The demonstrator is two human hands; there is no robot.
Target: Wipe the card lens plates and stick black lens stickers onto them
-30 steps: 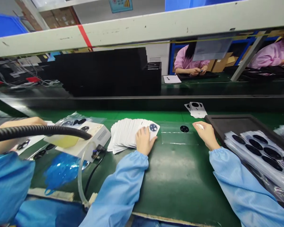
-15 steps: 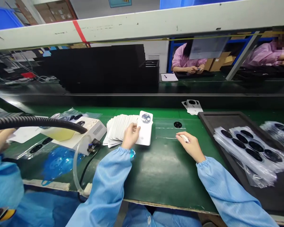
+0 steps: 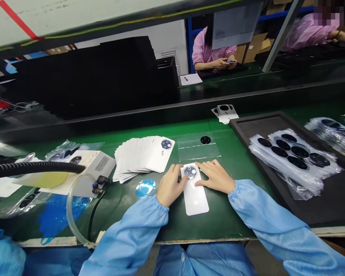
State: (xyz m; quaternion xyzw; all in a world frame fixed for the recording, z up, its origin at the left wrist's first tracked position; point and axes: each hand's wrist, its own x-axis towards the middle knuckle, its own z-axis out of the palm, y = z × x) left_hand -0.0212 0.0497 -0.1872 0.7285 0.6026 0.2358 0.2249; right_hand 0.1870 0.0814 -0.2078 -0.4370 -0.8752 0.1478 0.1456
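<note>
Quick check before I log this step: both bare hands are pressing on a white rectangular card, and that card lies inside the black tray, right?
Not quite: the head view shows the white rectangular card lying on the green bench mat, outside the black tray. The left hand and right hand do press on it.

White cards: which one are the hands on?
The lone card under the left hand and right hand; the rest lie fanned in a stack beside it.

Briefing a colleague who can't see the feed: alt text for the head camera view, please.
The left hand and right hand rest on a white card on a green bench, beside a fanned stack of cards and a black tray.
</note>
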